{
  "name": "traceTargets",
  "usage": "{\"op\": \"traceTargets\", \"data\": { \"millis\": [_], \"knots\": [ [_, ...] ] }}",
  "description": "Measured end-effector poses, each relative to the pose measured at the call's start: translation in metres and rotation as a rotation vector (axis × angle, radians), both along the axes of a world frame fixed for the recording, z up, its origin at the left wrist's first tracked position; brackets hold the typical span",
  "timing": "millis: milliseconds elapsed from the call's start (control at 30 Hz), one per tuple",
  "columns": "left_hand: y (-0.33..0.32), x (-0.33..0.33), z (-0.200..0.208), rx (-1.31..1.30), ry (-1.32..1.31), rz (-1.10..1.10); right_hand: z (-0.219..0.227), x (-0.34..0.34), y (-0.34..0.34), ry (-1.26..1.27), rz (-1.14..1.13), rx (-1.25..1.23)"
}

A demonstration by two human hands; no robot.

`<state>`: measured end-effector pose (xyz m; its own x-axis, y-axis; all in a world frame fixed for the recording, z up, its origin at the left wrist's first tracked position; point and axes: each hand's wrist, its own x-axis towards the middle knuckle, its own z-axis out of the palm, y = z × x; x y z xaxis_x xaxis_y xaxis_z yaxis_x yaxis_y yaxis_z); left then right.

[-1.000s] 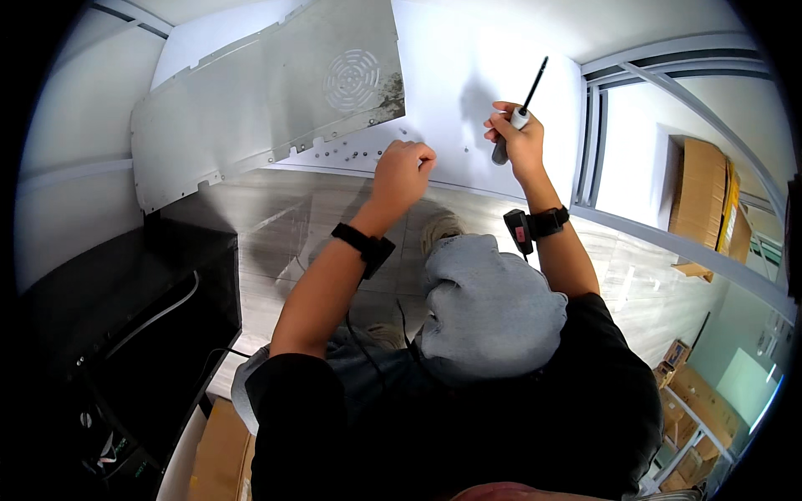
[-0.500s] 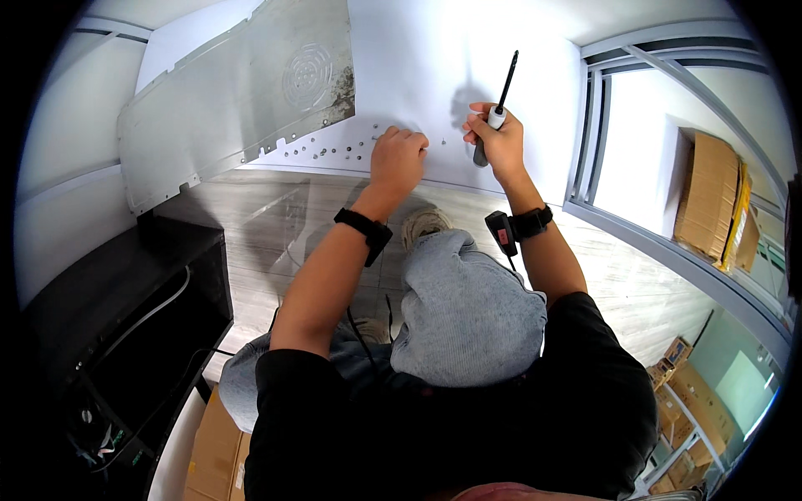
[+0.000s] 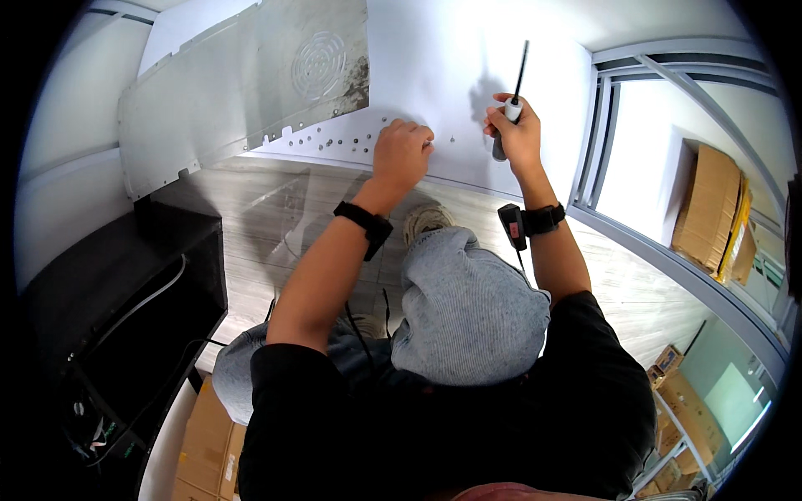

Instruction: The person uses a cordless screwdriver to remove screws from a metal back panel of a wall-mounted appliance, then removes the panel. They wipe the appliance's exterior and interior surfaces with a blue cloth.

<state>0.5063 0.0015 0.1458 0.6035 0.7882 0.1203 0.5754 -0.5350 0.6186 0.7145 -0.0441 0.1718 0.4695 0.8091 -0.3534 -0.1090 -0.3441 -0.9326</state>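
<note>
My right hand [image 3: 523, 138] is wrapped round the grip of a screwdriver [image 3: 514, 110], whose long black shaft points up and away from me. My left hand [image 3: 403, 153] hovers at or rests on the white tabletop [image 3: 451, 175], its fingers curled together. A tiny dark bit shows at its fingertips, too small to name. Several small screws [image 3: 355, 140] lie scattered on the white surface to the left of that hand. One more small screw [image 3: 453, 139] lies between my two hands. Beyond the screws is a flat grey metal panel [image 3: 225, 83] with a round slotted vent.
At the lower left stands an open black metal case [image 3: 92, 242] with cables inside. A cardboard box [image 3: 205, 451] sits below it. Grey metal framing [image 3: 601, 142] runs along the right side, with a cardboard package [image 3: 710, 204] on the surface past it.
My right hand has shifted slightly up and to the right with the screwdriver. My left hand stays curled near the screws, and the whole view has shifted a little.
</note>
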Motion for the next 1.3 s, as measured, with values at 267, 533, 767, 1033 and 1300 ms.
{"op": "traceTargets", "data": {
  "millis": [267,533,767,1033,1300],
  "knots": [
    [-0.003,0.004,0.018,-0.105,-0.095,0.053,-0.044,0.001,-0.015,-0.302,0.105,0.056],
    [-0.023,0.055,0.033,-0.195,-0.044,-0.167,-0.042,-0.009,-0.030,-0.619,0.023,-0.086],
    [-0.028,0.042,0.036,-0.246,-0.054,-0.166,-0.031,-0.010,-0.025,-0.804,0.051,-0.106],
    [-0.017,-0.016,0.053,-0.362,-0.200,-0.148,-0.035,-0.005,-0.016,-0.990,0.156,-0.193],
    [0.001,-0.125,0.100,-0.461,-0.321,0.074,0.074,-0.053,0.057,-0.445,0.318,0.207]
  ]
}}
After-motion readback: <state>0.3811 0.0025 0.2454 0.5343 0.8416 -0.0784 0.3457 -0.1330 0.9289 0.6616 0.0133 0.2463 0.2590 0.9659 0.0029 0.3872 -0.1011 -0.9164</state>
